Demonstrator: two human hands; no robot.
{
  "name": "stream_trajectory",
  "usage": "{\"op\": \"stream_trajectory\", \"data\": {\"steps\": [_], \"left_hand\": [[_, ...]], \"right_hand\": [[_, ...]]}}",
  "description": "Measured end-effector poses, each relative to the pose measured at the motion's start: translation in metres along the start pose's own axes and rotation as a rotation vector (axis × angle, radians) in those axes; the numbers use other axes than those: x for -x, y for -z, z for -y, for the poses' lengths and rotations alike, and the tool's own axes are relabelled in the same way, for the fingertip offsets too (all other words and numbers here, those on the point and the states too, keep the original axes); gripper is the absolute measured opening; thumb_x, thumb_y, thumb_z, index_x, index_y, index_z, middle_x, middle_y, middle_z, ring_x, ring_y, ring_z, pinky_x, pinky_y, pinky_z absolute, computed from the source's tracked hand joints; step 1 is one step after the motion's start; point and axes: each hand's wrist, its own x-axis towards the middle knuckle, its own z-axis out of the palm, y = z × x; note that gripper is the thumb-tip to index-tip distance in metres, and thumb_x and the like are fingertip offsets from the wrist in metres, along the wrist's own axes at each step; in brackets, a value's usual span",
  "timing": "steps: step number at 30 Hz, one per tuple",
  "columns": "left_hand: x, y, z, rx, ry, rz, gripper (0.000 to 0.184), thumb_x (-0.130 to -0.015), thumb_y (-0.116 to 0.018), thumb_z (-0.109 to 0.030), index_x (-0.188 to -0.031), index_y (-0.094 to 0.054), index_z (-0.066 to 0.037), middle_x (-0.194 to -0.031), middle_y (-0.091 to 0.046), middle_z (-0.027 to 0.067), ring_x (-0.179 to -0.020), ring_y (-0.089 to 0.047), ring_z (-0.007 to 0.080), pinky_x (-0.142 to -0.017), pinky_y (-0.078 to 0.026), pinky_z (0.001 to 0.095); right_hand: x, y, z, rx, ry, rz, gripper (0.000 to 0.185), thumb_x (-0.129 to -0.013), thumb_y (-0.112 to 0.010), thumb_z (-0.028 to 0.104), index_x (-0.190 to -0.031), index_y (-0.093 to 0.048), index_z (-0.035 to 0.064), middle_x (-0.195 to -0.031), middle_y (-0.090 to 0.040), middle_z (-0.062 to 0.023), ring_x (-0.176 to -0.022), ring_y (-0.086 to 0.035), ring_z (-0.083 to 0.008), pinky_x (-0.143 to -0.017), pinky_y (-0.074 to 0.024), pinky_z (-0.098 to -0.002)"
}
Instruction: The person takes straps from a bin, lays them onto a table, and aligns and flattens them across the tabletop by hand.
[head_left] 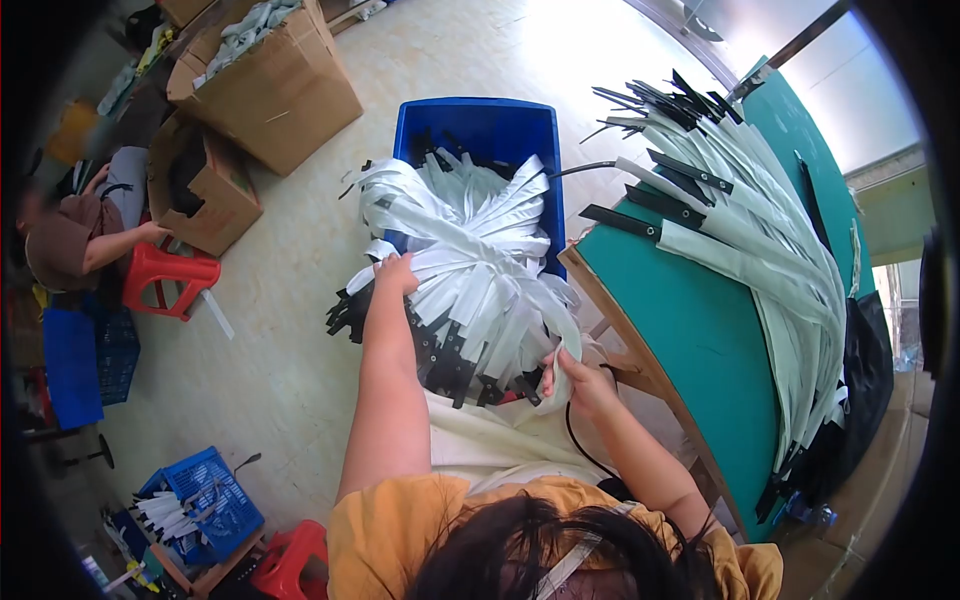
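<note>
A large pile of white fabric strips (470, 250) with black ends, some with metal eyelets, overflows a blue bin (480, 110). My left hand (397, 272) rests on the left side of the pile, its fingers closed round some strips. At the lower right of the pile, my right hand (572, 378) holds a white strip between thumb and fingers. Black strip ends (455, 360) hang between the two hands at the pile's near side. The bin's near part is hidden under the strips.
At right, a green-topped table (640, 300) bears a long bundle of similar strips (790, 260). Cardboard boxes (290, 110), a red stool (165, 280) and a seated person (80, 235) are at left. A blue basket (225, 500) stands lower left.
</note>
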Motion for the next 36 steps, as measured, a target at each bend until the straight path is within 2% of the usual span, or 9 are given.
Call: {"op": "stream_trajectory", "data": {"steps": [5, 11, 16, 18, 22, 27, 30, 33, 36], "left_hand": [[-0.001, 0.011, 0.012, -0.017, -0.188, -0.226, 0.036, -0.065, -0.058, -0.019, -0.099, -0.055, -0.006, -0.109, -0.052, 0.0173, -0.102, -0.051, 0.0314, -0.083, -0.042, 0.0393], [0.075, 0.076, -0.004, -0.017, -0.395, -0.018, 0.048, -0.071, -0.060, -0.032, -0.108, -0.052, -0.003, -0.088, -0.062, 0.0160, -0.083, -0.060, 0.0301, -0.071, -0.047, 0.0396], [0.178, 0.029, -0.053, 1.022, -0.224, 0.275, 0.033, -0.084, -0.054, -0.035, -0.097, -0.050, -0.005, -0.073, -0.054, 0.0047, -0.056, -0.050, 0.0120, -0.045, -0.042, 0.0282], [0.233, -0.004, -0.085, 0.764, -0.359, 0.117, 0.023, -0.090, -0.046, -0.027, -0.100, -0.047, -0.007, -0.073, -0.054, 0.0039, -0.053, -0.051, 0.0110, -0.040, -0.041, 0.0257], [0.316, -0.046, -0.143, 1.348, -0.294, 0.210, 0.025, -0.092, -0.041, -0.023, -0.110, -0.040, -0.006, -0.070, -0.054, 0.0031, -0.050, -0.049, 0.0074, -0.040, -0.041, 0.0219], [0.335, -0.015, -0.114, 1.329, -0.675, 0.891, 0.044, -0.093, -0.040, -0.023, -0.130, -0.033, -0.001, -0.119, -0.048, 0.0084, -0.107, -0.049, 0.0185, -0.092, -0.038, 0.0354], [0.321, -0.011, -0.104, 1.843, -1.155, 1.331, 0.078, -0.083, -0.041, -0.056, -0.126, -0.033, 0.008, -0.128, -0.041, 0.0183, -0.119, -0.040, 0.0280, -0.098, -0.032, 0.0417], [0.323, 0.004, -0.146, 2.051, -0.874, 1.257, 0.080, -0.078, -0.045, -0.061, -0.122, -0.040, 0.005, -0.122, -0.046, 0.0171, -0.116, -0.044, 0.0265, -0.098, -0.034, 0.0394], [0.325, 0.006, -0.189, 2.703, -0.695, 0.770, 0.068, -0.082, -0.048, -0.049, -0.122, -0.038, 0.005, -0.114, -0.050, 0.0169, -0.110, -0.048, 0.0257, -0.094, -0.039, 0.0374]], "right_hand": [[-0.007, -0.001, 0.004, -0.013, -0.005, -0.033, 0.032, -0.092, -0.039, 0.034, -0.099, -0.047, 0.0039, -0.075, -0.056, -0.0077, -0.065, -0.056, -0.0164, -0.064, -0.0465, -0.0290], [-0.016, -0.020, 0.008, -0.160, 0.012, -0.049, 0.030, -0.092, -0.039, 0.032, -0.098, -0.047, 0.0042, -0.080, -0.057, -0.0088, -0.061, -0.055, -0.0157, -0.061, -0.0473, -0.0298], [-0.009, -0.043, -0.006, 0.003, -0.123, 0.001, 0.034, -0.091, -0.042, 0.034, -0.101, -0.050, 0.0017, -0.088, -0.058, -0.0101, -0.057, -0.056, -0.0146, -0.056, -0.0497, -0.0298], [-0.003, -0.044, -0.018, 0.172, -0.189, -0.040, 0.037, -0.090, -0.044, 0.035, -0.101, -0.051, 0.0005, -0.086, -0.059, -0.0104, -0.057, -0.057, -0.0143, -0.054, -0.0504, -0.0297], [0.015, -0.038, -0.027, 0.247, -0.256, -0.083, 0.032, -0.080, -0.061, 0.031, -0.090, -0.057, 0.0003, -0.075, -0.059, -0.0064, -0.062, -0.058, -0.0157, -0.055, -0.0476, -0.0308], [0.069, -0.055, -0.001, 0.641, -0.005, -0.079, 0.026, -0.078, -0.063, 0.019, -0.094, -0.060, -0.0014, -0.079, -0.062, -0.0068, -0.068, -0.058, -0.0149, -0.064, -0.0448, -0.0277], [0.120, -0.076, 0.025, 1.141, 0.079, 0.130, 0.026, -0.077, -0.063, 0.018, -0.092, -0.059, -0.0020, -0.074, -0.063, -0.0084, -0.069, -0.058, -0.0139, -0.066, -0.0453, -0.0289], [0.177, -0.105, 0.048, 1.444, -0.043, 0.406, 0.025, -0.077, -0.062, 0.023, -0.085, -0.059, -0.0006, -0.070, -0.062, -0.0118, -0.065, -0.059, -0.0222, -0.062, -0.0453, -0.0341], [0.219, -0.104, 0.062, 1.801, -0.042, 0.454, 0.027, -0.077, -0.061, 0.026, -0.081, -0.058, 0.0002, -0.066, -0.060, -0.0140, -0.063, -0.058, -0.0290, -0.059, -0.0447, -0.0379]]}}
